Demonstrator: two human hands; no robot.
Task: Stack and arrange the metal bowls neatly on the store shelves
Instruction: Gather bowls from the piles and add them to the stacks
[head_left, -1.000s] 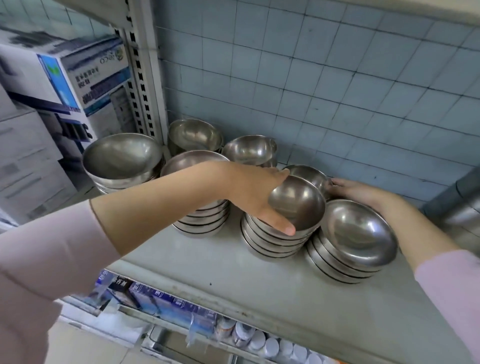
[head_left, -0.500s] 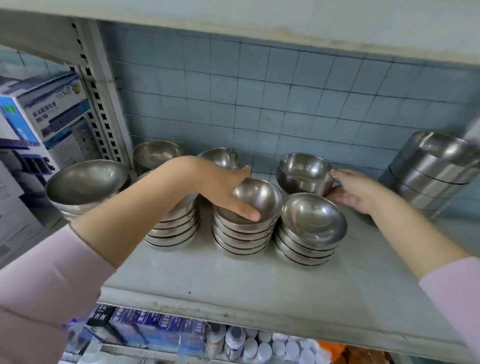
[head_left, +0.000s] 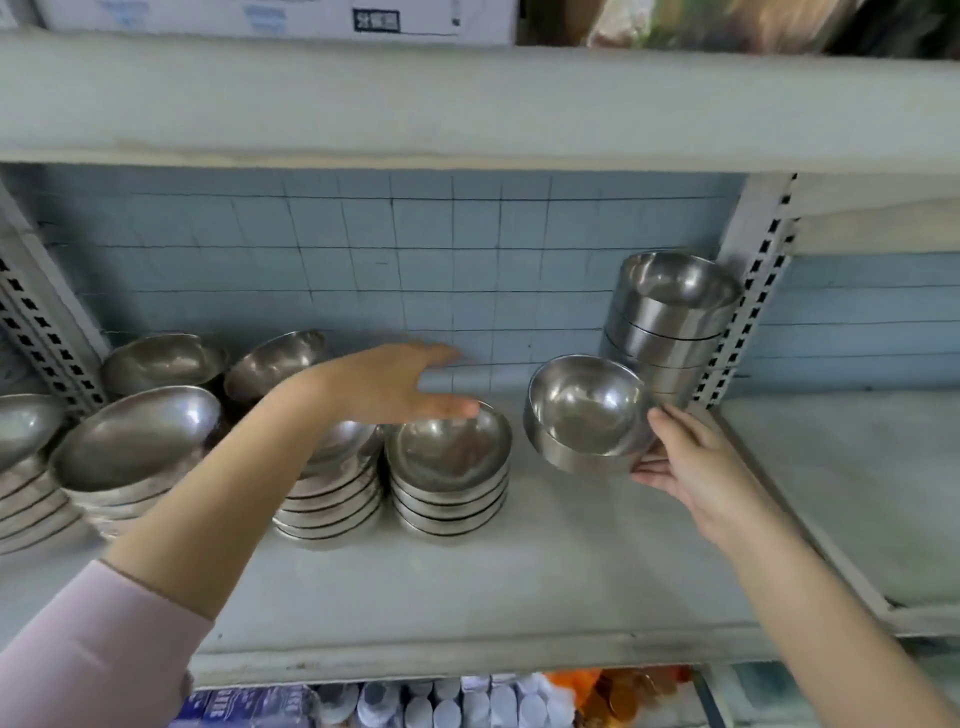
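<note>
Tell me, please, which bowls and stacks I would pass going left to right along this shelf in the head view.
Edge stack → wide stack → stack under the arm → front stack → held bowl → tall stack → right post.

Polished, glossy metal bowls (head_left: 449, 457), smooth and reflective; matt, scuffed shelf (head_left: 519, 582); matt blue wall tiles (head_left: 415, 270); pink cloth sleeve (head_left: 88, 649).

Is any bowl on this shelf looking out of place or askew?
Yes. One deep bowl is tilted in the right hand, not nested on the tall stack of deep bowls behind it. The left hand is open above the shallow stacks.
</note>
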